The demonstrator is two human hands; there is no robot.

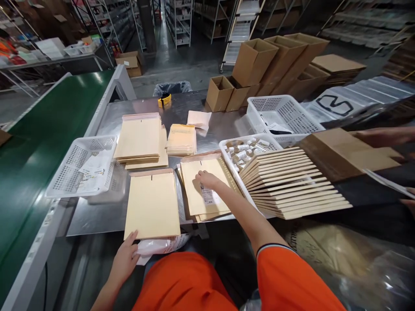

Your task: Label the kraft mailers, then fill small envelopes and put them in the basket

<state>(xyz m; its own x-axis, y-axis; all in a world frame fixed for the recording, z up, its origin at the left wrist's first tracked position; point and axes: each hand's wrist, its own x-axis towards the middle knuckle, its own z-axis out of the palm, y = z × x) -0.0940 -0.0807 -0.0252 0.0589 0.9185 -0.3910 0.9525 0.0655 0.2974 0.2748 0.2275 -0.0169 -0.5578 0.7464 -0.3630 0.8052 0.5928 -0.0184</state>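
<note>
My right hand point(208, 179) rests on the top padded envelope point(191, 194) of a stack at the table's front, fingers drawn together at the upper end of a printed shipping label point(210, 196). The hand and forearm cover part of that label. Down by the table edge, my left hand point(126, 255) is closed on white printed plastic point(158, 246), its fingertips touching the lower left corner of another padded envelope stack point(152, 205). How far the plastic reaches under this stack is hidden.
Behind lie larger envelopes point(138, 138) and small ones point(181, 138). A white basket point(81, 166) with papers stands left, beside a green conveyor point(61, 116). Right are a bin of small bottles point(241, 151), fanned cardboard mailers point(295, 185) and a co-worker's hand point(385, 137) near a carton point(337, 151).
</note>
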